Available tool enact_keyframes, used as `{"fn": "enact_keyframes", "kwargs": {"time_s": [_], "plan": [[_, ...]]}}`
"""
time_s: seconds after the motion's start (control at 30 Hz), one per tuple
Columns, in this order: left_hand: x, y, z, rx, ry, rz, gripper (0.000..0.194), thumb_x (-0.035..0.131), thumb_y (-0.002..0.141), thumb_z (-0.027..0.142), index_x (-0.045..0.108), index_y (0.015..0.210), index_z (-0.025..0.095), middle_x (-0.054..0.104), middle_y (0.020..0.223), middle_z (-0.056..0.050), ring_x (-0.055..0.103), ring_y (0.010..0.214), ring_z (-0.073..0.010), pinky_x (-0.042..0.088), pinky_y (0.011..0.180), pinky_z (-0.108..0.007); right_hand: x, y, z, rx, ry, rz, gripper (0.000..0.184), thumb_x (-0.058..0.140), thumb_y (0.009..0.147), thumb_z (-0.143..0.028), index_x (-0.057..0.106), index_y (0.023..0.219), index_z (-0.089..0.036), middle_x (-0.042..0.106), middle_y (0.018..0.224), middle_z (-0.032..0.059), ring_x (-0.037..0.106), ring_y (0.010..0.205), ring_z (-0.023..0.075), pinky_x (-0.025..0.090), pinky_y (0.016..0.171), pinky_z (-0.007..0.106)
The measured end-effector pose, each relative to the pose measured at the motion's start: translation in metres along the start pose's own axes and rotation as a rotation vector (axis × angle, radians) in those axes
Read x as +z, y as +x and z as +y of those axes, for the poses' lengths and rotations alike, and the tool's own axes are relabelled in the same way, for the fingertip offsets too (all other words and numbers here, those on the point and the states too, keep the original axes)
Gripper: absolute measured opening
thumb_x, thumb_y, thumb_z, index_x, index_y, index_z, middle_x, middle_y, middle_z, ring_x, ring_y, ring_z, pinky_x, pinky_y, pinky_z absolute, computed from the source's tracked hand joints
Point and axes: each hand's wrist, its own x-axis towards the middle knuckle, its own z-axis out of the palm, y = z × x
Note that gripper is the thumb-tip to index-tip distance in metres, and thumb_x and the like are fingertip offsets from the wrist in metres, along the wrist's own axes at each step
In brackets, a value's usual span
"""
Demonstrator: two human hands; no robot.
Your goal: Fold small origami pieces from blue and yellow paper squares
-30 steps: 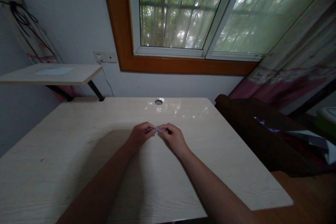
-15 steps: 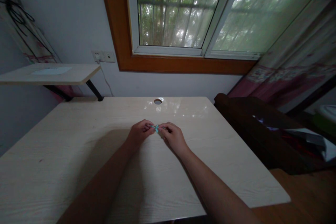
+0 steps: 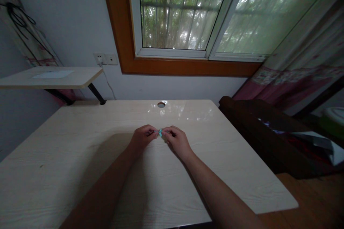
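A small teal piece (image 3: 160, 132), folded or bow-like in outline, sits between my two hands just above the pale wooden table (image 3: 228, 171). It is too small for me to tell its kind. My left hand (image 3: 143, 137) pinches its left side, thumb against forefinger. From the right, my right hand (image 3: 176, 139) grips the other side in a like pinch. The fingertips almost meet and cover most of the piece.
A raised shelf (image 3: 88, 75) on black legs stands at the table's far left, with a paper sheet (image 3: 53, 74) on it. Near the back edge is a round cable hole (image 3: 161, 105). Dark brown furniture (image 3: 249, 128) adjoins the table's right side.
Both hands stay in almost the same place, still pinching the teal piece. The left fingertips have shifted slightly, and less of the piece shows on that side.
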Motion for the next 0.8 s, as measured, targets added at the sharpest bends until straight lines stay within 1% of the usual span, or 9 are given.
{"fn": "enact_keyframes", "kwargs": {"time_s": [0.2,0.4,0.6,0.8], "plan": [[-0.0013,-0.0012,0.0020,-0.010,0.009,-0.003,0.016,0.067,0.079,0.033,0.071,0.080,0.017,0.071,0.071,-0.003,0.066,0.067,-0.0158,0.050,0.064,-0.024,0.0001,-0.0004,0.0005,0.001,0.004,0.003,0.020,0.063,0.085,-0.038,0.073,0.086,-0.021,0.063,0.078,0.0022,0.055,0.059,0.0135,0.043,0.056,0.025],[-0.0008,-0.0020,0.0010,0.039,0.082,0.022,0.014,0.066,0.081,0.031,0.073,0.078,0.019,0.071,0.071,-0.003,0.065,0.067,-0.0158,0.050,0.065,-0.025,0.0003,-0.0008,-0.0006,-0.004,0.002,0.004,0.019,0.061,0.086,-0.037,0.072,0.087,-0.022,0.063,0.079,0.0024,0.055,0.058,0.0132,0.043,0.055,0.026],[0.0005,-0.0026,0.0011,0.083,0.206,0.052,0.013,0.066,0.081,0.030,0.073,0.077,0.019,0.072,0.073,-0.004,0.065,0.068,-0.0163,0.050,0.066,-0.025,0.0004,-0.0014,-0.0017,-0.009,-0.015,0.018,0.020,0.061,0.086,-0.038,0.072,0.085,-0.022,0.063,0.077,0.0024,0.055,0.058,0.0136,0.043,0.056,0.026],[0.0020,-0.0032,0.0015,0.142,0.344,0.067,0.008,0.065,0.080,0.025,0.070,0.076,0.020,0.070,0.074,-0.003,0.064,0.067,-0.0155,0.049,0.066,-0.024,-0.0009,-0.0018,-0.0053,-0.039,-0.054,0.025,0.017,0.061,0.086,-0.035,0.073,0.084,-0.022,0.063,0.076,0.0021,0.056,0.063,0.0150,0.042,0.059,0.026]]}}
